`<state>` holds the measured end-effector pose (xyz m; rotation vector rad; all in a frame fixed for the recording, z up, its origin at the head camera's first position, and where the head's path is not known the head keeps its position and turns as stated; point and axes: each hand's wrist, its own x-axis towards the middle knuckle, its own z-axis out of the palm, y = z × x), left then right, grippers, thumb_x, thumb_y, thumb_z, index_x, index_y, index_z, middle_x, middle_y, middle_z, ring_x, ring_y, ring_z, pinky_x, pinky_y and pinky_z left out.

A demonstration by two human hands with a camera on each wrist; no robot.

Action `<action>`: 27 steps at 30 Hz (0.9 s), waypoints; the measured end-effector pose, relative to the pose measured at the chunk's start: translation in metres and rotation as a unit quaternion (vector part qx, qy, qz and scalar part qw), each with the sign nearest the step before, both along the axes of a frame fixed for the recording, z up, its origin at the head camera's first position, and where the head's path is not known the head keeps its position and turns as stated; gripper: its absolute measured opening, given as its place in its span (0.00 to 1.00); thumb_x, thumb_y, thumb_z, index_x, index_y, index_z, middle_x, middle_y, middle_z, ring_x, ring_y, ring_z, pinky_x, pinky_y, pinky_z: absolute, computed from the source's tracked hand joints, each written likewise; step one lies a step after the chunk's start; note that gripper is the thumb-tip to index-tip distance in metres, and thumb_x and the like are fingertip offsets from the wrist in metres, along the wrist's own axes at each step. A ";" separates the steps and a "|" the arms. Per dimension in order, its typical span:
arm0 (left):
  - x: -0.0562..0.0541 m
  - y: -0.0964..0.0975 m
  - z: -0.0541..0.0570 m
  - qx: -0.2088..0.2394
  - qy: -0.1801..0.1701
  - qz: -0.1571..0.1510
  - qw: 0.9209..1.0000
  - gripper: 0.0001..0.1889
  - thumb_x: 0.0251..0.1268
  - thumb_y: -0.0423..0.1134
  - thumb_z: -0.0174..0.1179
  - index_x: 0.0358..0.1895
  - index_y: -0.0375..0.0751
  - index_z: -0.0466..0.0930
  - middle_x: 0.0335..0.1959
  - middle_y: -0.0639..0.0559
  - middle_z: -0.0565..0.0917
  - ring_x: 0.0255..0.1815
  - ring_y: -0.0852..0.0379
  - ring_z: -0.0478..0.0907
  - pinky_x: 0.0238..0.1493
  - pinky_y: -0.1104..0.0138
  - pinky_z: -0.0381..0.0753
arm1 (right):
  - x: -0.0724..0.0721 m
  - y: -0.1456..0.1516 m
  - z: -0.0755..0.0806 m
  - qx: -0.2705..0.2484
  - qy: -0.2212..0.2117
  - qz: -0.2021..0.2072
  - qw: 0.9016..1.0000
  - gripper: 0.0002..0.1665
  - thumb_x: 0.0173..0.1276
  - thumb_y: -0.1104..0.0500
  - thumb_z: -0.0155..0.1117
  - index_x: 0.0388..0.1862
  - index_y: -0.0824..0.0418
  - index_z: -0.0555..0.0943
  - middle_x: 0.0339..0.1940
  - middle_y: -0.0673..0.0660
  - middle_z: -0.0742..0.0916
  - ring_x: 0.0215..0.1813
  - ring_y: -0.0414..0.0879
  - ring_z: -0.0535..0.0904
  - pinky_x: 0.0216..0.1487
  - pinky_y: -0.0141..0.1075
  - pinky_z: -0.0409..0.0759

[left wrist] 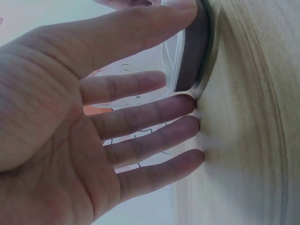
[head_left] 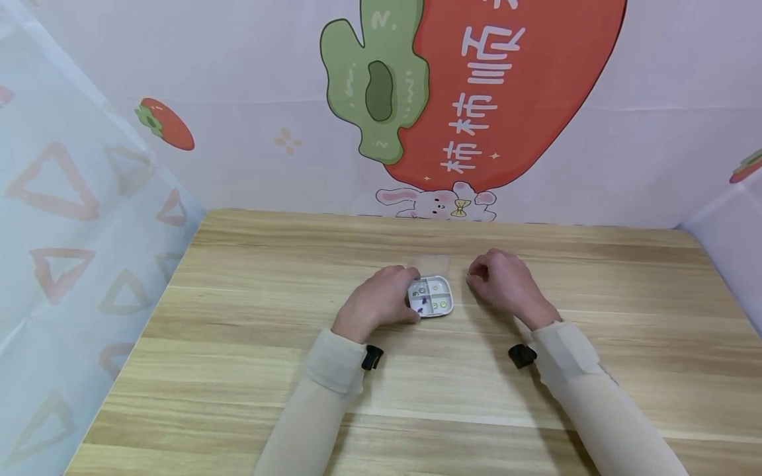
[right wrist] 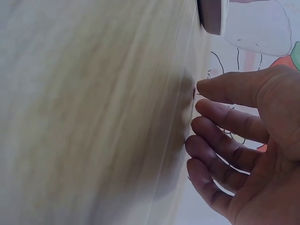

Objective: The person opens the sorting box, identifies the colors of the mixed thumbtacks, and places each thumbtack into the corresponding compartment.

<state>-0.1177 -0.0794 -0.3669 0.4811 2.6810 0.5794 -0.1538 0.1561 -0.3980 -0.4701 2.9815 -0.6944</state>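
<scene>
A small white compartment box [head_left: 431, 296] stands on the table, its clear lid [head_left: 434, 264] tipped up at the back. Tiny pieces lie inside: greyish rings at left, purple bits below them, yellowish rounds at right. My left hand [head_left: 381, 301] pinches the box's left side between thumb and index finger; its other fingers stretch down to the table in the left wrist view. To the right of the box, my right hand [head_left: 506, 283] has its thumb and index fingertips low over the table. A tiny reddish thing [right wrist: 194, 93] is at those tips; whether they grip it is unclear.
The wood-grain table [head_left: 256, 277] extends around both hands. A printed cloth backdrop [head_left: 250, 172] rises along its far edge, with more cloth at the left and right. A black wrist strap piece [head_left: 522, 356] hangs at the right cuff.
</scene>
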 end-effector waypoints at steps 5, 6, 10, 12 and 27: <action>0.000 0.000 0.000 0.000 0.002 -0.002 1.000 0.34 0.52 0.42 0.80 0.63 0.37 0.77 0.49 0.48 0.81 0.45 0.54 0.75 0.50 0.62 0.77 | -0.002 -0.003 0.000 0.002 0.006 0.000 1.000 0.06 0.65 0.63 0.72 0.37 0.65 0.88 0.32 0.59 0.83 0.35 0.53 0.76 0.38 0.44 0.75; 0.000 0.000 0.000 0.000 0.002 -0.001 1.000 0.34 0.52 0.42 0.80 0.63 0.37 0.77 0.49 0.48 0.81 0.44 0.54 0.75 0.50 0.62 0.77 | -0.003 -0.003 0.000 0.004 0.006 0.000 1.000 0.06 0.65 0.63 0.72 0.36 0.65 0.88 0.32 0.59 0.83 0.35 0.53 0.76 0.38 0.44 0.75; 0.000 0.000 0.000 0.000 0.002 -0.001 1.000 0.34 0.52 0.42 0.80 0.63 0.37 0.77 0.48 0.49 0.81 0.44 0.55 0.75 0.49 0.62 0.77 | -0.003 -0.004 -0.001 0.012 0.002 -0.004 1.000 0.05 0.65 0.62 0.72 0.36 0.65 0.88 0.33 0.59 0.84 0.36 0.54 0.76 0.40 0.44 0.75; 0.000 0.000 -0.001 0.001 0.001 0.000 1.000 0.34 0.52 0.42 0.80 0.63 0.37 0.77 0.48 0.49 0.81 0.44 0.55 0.75 0.49 0.62 0.77 | -0.003 -0.004 -0.001 0.014 0.002 -0.005 1.000 0.05 0.66 0.62 0.72 0.36 0.65 0.88 0.34 0.59 0.84 0.36 0.54 0.76 0.41 0.45 0.76; 0.000 0.000 0.000 -0.001 0.003 -0.002 1.000 0.35 0.52 0.42 0.80 0.63 0.37 0.77 0.48 0.48 0.81 0.44 0.55 0.75 0.49 0.62 0.77 | -0.001 -0.004 -0.001 0.015 0.006 -0.007 1.000 0.04 0.65 0.63 0.72 0.35 0.65 0.88 0.33 0.58 0.85 0.36 0.53 0.77 0.40 0.45 0.77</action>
